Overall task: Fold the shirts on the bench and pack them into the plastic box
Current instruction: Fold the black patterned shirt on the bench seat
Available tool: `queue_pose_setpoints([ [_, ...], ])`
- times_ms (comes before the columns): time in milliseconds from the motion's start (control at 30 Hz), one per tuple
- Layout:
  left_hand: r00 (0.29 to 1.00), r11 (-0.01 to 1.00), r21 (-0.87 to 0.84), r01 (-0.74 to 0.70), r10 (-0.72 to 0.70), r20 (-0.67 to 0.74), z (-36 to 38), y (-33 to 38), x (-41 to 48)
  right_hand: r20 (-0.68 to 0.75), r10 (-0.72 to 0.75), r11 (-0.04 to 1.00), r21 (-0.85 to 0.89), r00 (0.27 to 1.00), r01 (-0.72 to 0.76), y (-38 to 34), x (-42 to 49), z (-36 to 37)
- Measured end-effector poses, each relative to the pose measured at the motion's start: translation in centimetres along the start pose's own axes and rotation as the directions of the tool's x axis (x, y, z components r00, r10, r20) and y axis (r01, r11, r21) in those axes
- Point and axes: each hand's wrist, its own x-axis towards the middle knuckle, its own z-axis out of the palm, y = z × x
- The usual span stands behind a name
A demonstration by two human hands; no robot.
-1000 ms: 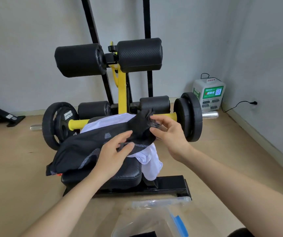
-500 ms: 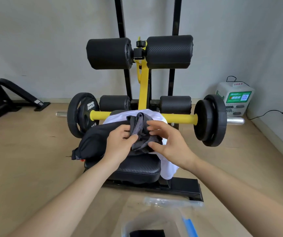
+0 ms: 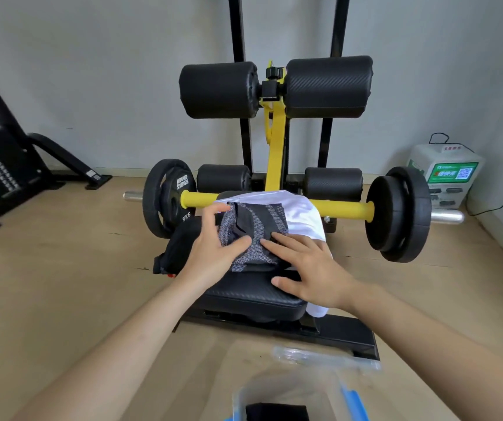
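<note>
Dark shirt (image 3: pixel 256 226) on bench (image 3: pixel 244 297), under L hand (image 3: pixel 210 252) & R hand (image 3: pixel 308 268).

Bench (image 3: pixel 244 296) under black shirt (image 3: pixel 253 229), white shirt (image 3: pixel 302 214)

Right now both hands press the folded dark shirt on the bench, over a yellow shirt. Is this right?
Not quite. The head view shows a white shirt underneath, not a yellow one. The left hand and right hand do press the dark shirt on the bench.
</note>
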Motion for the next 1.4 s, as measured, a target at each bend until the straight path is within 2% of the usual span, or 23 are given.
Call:
queue_pose_setpoints([
  [100,0.984,0.955,0.252,-0.157,0.130,0.121,0.0,-0.3,0.2,0.039,0.005,0.998,-0.063,0.999,-0.002,-0.4,0.3,0.3],
  [267,0.993,0.922,0.369,-0.114,0.091,0.077,-0.2,-1.0,0.4,-0.033,0.006,0.999,0.051,0.999,-0.004,-0.1,0.4,0.3],
  [433,0.983,0.938,0.313,-0.147,0.174,-0.061,-1.2,-1.0,0.2,-0.198,0.052,0.955,0.297,0.979,0.009,-0.5,0.7,-0.4],
  [567,0.961,0.940,0.280,-0.196,0.241,-0.138,-3.4,-0.2,-0.1,-0.293,0.142,0.889,0.458,0.946,0.008,-1.1,1.6,-0.4],
  [633,0.956,0.945,0.269,-0.188,0.239,-0.170,-4.9,-0.3,-0.1,-0.299,0.177,0.885,0.465,0.938,-0.019,-1.7,2.2,-0.3],
  [733,0.967,0.966,0.244,-0.087,0.141,-0.214,-7.1,-1.2,-0.1,-0.247,0.240,0.892,0.437,0.939,-0.113,-2.6,3.3,0.0],
  [867,0.986,0.966,0.250,0.064,-0.023,-0.163,-8.6,-3.6,-0.3,-0.131,0.307,0.877,0.424,0.943,-0.226,-3.8,4.8,0.0],
  [1033,0.982,0.944,0.294,0.152,-0.111,-0.151,-9.0,-6.1,-0.3,-0.119,0.279,0.898,0.384,0.953,-0.215,-5.0,5.6,0.3],
  [1133,0.973,0.965,0.149,0.216,-0.201,-0.110,-8.9,-6.5,-0.4,-0.152,0.265,0.905,0.381,0.952,-0.192,-5.5,5.7,0.7],
  [1167,0.975,0.969,0.128,0.211,-0.198,-0.103,-8.8,-6.5,-0.5,-0.165,0.248,0.903,0.395,0.955,-0.166,-5.7,5.8,0.8],
  [1300,0.983,0.964,0.249,0.093,-0.049,-0.176,-8.8,-5.9,-0.4,-0.232,0.231,0.871,0.483,0.945,-0.095,-6.2,5.8,-0.3],
  [1400,0.984,0.989,0.139,0.041,-0.015,-0.178,-7.9,-4.0,-0.8,-0.286,0.286,0.853,0.512,0.914,-0.107,-5.0,4.9,-2.0],
])
